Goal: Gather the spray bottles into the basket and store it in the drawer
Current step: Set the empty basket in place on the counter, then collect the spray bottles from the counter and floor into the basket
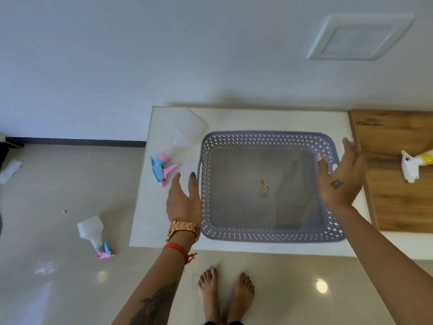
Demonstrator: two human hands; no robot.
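A grey perforated basket (pixel 269 233) sits on a white countertop (pixel 257 118), holding only a small yellowish scrap. My left hand (pixel 182 200) hovers open at the basket's left rim, fingers apart. My right hand (pixel 342 179) is open at its right rim, palm facing the basket. A clear spray bottle with a pink and blue trigger (pixel 173 146) lies on the counter, left of the basket. Another of the same kind (pixel 96 235) lies on the floor at the left. A third bottle with a white trigger and yellow collar (pixel 414 165) rests on the wooden surface, partly cut off.
The wooden surface (pixel 398 195) adjoins the counter on the right. Beige floor tiles (pixel 58 184) spread to the left and below, where my bare feet (pixel 225 294) stand. A white crumpled item (pixel 9 170) lies at the far left. No drawer is in sight.
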